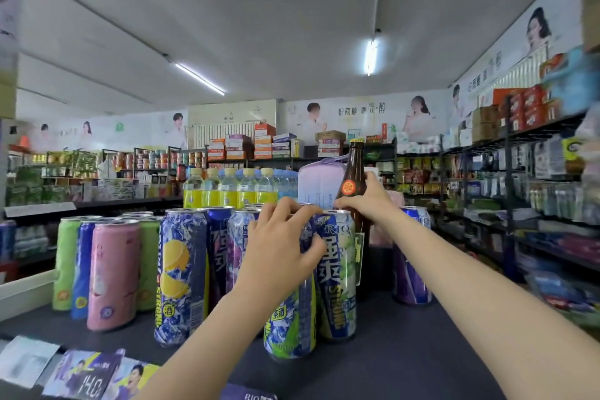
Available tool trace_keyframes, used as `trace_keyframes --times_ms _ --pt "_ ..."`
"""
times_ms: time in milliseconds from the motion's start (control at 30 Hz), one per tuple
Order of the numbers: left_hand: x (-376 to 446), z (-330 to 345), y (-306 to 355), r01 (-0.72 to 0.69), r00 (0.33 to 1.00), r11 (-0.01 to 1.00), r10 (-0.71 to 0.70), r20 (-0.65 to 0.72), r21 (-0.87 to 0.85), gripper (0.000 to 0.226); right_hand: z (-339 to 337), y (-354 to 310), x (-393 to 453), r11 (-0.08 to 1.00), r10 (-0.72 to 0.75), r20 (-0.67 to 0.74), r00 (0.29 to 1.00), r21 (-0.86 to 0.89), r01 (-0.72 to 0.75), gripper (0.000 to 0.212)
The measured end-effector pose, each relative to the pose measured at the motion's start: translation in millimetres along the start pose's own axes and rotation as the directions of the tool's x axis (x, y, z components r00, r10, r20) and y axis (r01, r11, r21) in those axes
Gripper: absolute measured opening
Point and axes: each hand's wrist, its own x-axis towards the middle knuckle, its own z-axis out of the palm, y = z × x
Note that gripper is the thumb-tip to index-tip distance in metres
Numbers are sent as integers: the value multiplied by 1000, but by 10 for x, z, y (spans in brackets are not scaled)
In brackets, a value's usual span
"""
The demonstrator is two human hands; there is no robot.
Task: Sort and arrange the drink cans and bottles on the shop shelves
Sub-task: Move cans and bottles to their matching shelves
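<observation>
Roughly mid-task, judging by the layout. The dark shelf top (406,351) carries most of the stock upright already, but grouping is only partly sorted.

Done, as far as visible: the yellow-labelled bottles (227,188) stand in a tidy row along the far edge. The pastel cans (113,273) (green, blue, pink) sit in a tight block toward the left edge. The blue RIO cans (181,276) form a packed cluster mid-shelf.

Left to do, my read: one purple can (412,256) stands alone toward the right edge, well apart from its cluster. The brown bottle (354,172) sits among cans, just behind the front ones, away from the bottle row. Front of the cluster is uneven; the green-blue can (289,328) stands nearer the front edge than its neighbours.

Hands: left hand (279,247) is curled round the upper body of the green-blue can, fingers wrapping its top. Right hand (367,201) has fingers curled against the brown bottle's lower body, thumb by the rim of the RIO grape can (337,269); whether it fully grips the bottle I can't tell.

Looks: cans are tall, slim, glossy, tops unopened. Bottle is dark amber glass, gold cap, round orange label.
</observation>
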Motion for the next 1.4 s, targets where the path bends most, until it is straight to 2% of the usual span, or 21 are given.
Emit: trace_keyframes --times_ms 167,300,433,500,567,600,667,733,833,933,1033,1100,1233,1333,1400 --pt "1 17 -10 -1 1000 1000 1 -10 1 60 -284 -236 -90 1000 -18 -33 999 25 18 65" --pt "7 20 0 13 1000 1000 -13 -19 9 61 -590 -587 -196 998 -63 -27 998 21 63 75" --pt "-3 -33 62 62 994 996 -67 81 66 65 -864 -954 -455 996 -61 32 998 60 59 70" --pt "12 -99 109 50 993 992 -62 97 116 74 -971 -1121 -686 996 -56 66 996 74 52 63" --pt "-18 -195 196 35 999 999 -35 42 9 76 -1045 -1251 -932 996 -45 95 994 85 37 65" --pt "-68 -253 253 36 999 990 -33 26 -135 71 -1063 -1315 -1066 995 -37 111 993 93 27 69" --pt "-236 -394 384 66 994 881 -17 109 -468 64 -1062 -1463 -1345 994 -27 137 990 112 11 72" --pt "-494 -586 492 192 951 708 37 307 -680 77 -1001 -1640 -1653 992 -34 165 986 128 13 68" --pt "-930 -919 462 386 845 506 140 515 -771 86 -752 -1858 -2170 986 -49 189 981 169 17 70" --pt "-1470 -1273 225 468 802 408 175 570 -784 87 -349 -1892 -2744 975 -30 217 976 221 -19 74" --pt "-2191 -1532 -98 607 726 323 147 672 -726 87 173 -1688 -3342 936 14 250 968 337 -100 63" --pt "-2717 -1593 -257 694 652 301 124 748 -655 87 553 -1440 -3691 910 39 267 963 388 -144 61" --pt "-3619 -1517 -456 794 525 299 99 845 -529 84 1203 -794 -4311 907 129 251 959 360 -216 70" --pt "-4297 -1289 -631 836 439 342 54 897 -430 87 1590 -166 -4747 899 179 323 929 330 -288 71" --pt "-4768 -1043 -779 840 407 380 31 913 -388 89 1842 277 -5037 883 249 368 896 294 -366 72"
